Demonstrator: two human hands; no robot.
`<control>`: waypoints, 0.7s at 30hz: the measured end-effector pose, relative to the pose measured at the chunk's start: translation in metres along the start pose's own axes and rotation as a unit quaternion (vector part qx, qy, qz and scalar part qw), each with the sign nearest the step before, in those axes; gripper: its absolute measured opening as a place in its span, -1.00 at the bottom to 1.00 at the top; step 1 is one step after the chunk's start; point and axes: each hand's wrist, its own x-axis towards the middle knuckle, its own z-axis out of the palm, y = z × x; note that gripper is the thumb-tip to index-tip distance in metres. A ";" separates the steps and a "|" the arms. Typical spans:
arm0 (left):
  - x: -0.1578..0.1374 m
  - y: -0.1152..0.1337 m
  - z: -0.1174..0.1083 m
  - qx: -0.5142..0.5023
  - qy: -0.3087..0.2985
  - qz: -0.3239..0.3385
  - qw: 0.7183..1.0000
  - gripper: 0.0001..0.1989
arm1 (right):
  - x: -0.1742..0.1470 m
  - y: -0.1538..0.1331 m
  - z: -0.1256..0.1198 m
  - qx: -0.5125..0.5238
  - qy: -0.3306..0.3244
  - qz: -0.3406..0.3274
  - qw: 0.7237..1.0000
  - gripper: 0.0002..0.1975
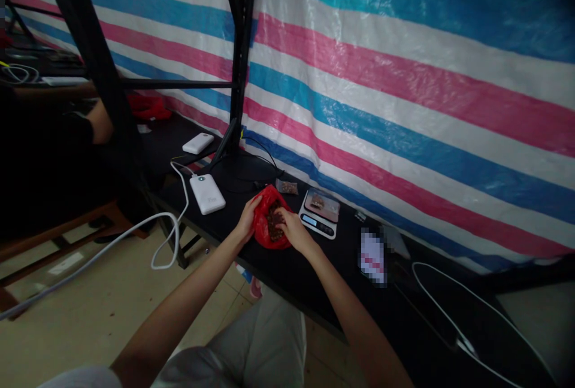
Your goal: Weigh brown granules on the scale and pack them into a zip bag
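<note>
A red plastic bag (264, 229) stands open on the black table, with many small brown pieces (274, 233) inside. My left hand (247, 219) grips the bag's left rim. Over the opening, my right hand (291, 227) has its bent fingers down among the brown pieces; whatever is between the fingertips is too small to make out. Just right of the bag is a white kitchen scale (322, 229) with a lit display, and a small clear bag (318, 201) of brown bits lies on its plate. Behind the red bag lies another small clear packet (287, 187) of brown pieces.
Two white power banks (207, 194) lie to the left, one trailing a white cable (177, 229). A phone with a blurred screen (372, 259) and another white cable (442, 310) are at right. A black metal post (240, 58) rises behind. A co-worker's arm (99, 121) shows at far left.
</note>
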 end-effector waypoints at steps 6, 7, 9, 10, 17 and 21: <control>0.007 -0.007 0.000 -0.129 0.032 -0.016 0.991 -0.65 | 0.002 0.010 -0.001 0.057 0.030 -0.012 0.998 -0.70; 0.008 -0.008 0.000 -0.137 0.030 -0.021 0.990 -0.67 | 0.003 0.013 0.000 0.073 0.031 -0.002 0.997 -0.72; 0.009 -0.007 -0.001 -0.134 0.031 -0.026 0.990 -0.68 | 0.004 0.018 0.001 0.131 0.028 0.021 0.991 -0.74; 0.010 -0.007 -0.002 -0.124 0.032 -0.026 0.991 -0.68 | 0.005 0.021 0.002 0.169 0.023 0.028 0.985 -0.73; 0.020 0.014 -0.012 0.191 0.005 0.016 0.982 -0.66 | 0.009 0.026 -0.003 0.381 0.036 0.049 0.923 -0.62; 0.013 0.040 -0.002 0.550 0.047 0.153 0.820 -0.56 | 0.004 0.025 -0.031 0.412 0.098 0.054 0.904 -0.61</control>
